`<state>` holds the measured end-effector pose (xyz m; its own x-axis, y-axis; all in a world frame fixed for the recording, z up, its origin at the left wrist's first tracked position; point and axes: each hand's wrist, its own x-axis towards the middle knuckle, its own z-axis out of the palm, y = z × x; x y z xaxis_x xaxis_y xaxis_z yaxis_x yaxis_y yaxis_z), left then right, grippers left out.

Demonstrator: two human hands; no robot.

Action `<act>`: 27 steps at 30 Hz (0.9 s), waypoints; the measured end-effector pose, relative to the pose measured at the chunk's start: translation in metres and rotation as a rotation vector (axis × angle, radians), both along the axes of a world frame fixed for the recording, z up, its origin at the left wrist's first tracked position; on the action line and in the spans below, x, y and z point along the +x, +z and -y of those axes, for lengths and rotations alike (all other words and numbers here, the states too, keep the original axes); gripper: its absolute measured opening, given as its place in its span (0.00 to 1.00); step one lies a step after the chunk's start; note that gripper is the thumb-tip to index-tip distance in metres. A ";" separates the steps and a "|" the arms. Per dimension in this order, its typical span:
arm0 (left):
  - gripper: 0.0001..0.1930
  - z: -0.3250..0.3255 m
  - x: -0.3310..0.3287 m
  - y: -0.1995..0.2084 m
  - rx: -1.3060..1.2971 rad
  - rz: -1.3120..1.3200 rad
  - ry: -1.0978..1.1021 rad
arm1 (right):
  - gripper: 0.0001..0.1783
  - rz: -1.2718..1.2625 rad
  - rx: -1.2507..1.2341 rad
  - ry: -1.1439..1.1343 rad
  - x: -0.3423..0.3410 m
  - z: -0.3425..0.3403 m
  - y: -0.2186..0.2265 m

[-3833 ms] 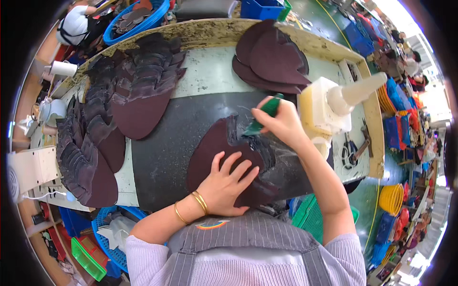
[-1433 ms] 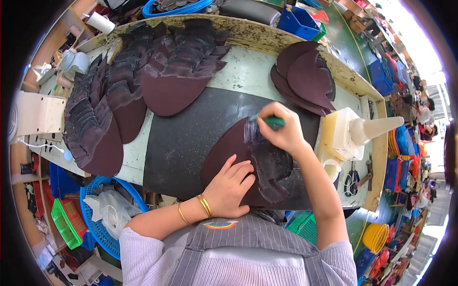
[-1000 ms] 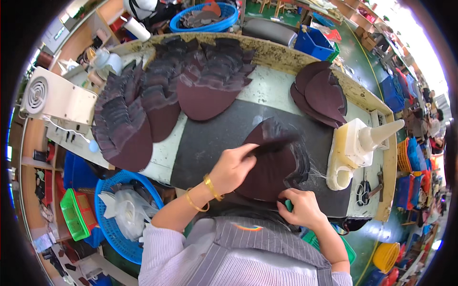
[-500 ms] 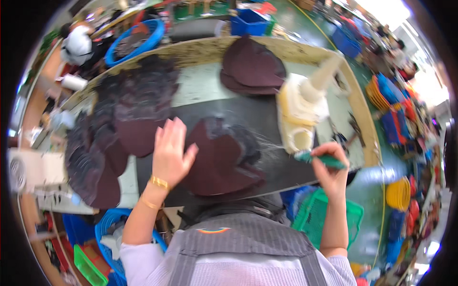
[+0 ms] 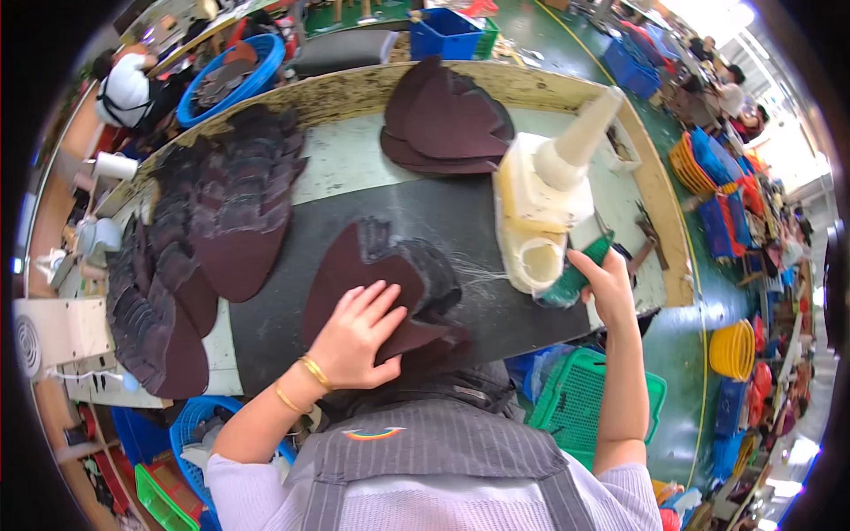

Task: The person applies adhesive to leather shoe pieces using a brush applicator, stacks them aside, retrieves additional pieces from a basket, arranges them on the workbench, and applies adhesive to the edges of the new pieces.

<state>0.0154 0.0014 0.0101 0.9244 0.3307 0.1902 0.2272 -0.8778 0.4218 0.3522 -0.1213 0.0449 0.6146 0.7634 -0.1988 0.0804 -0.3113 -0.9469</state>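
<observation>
My left hand (image 5: 357,332) lies with its fingers stretched out on a maroon leather-like piece (image 5: 341,265), whose far right edge is dark grey and scalloped. More pieces show beneath it on the black mat (image 5: 310,221). My right hand (image 5: 607,285) grips a green brush (image 5: 571,281) beside the round mouth of a yellowish-white glue bottle (image 5: 547,190) with a tall cone spout. The brush's tip is hard to make out against the bottle. Thin pale strands stretch across the mat between the bottle and the piece.
Overlapping rows of maroon pieces (image 5: 243,257) cover the left of the table; another stack (image 5: 447,119) lies at the back. A raised rim (image 5: 354,86) borders the table. Tools (image 5: 651,237) lie right of the bottle. A green basket (image 5: 584,398) stands below the right front edge.
My left hand has come down and right onto the maroon piece. My right hand has tilted the brush, its far end now pointing up and away. The head view has shifted slightly.
</observation>
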 end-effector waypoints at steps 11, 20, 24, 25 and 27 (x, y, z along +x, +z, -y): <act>0.46 -0.004 0.022 0.001 -0.043 -0.092 0.064 | 0.12 0.077 0.051 0.377 -0.105 -0.129 -0.020; 0.45 -0.002 0.016 -0.007 -0.092 -0.024 0.072 | 0.13 0.215 -0.006 0.471 -0.102 -0.161 -0.020; 0.45 -0.002 0.018 -0.006 -0.105 -0.026 0.076 | 0.14 0.184 -0.040 0.467 -0.108 -0.173 -0.019; 0.44 -0.002 0.018 -0.007 -0.097 -0.019 0.080 | 0.15 0.222 -0.051 0.488 -0.108 -0.176 -0.017; 0.43 -0.001 0.018 -0.007 -0.097 -0.016 0.070 | 0.15 0.221 -0.052 0.470 -0.110 -0.178 -0.016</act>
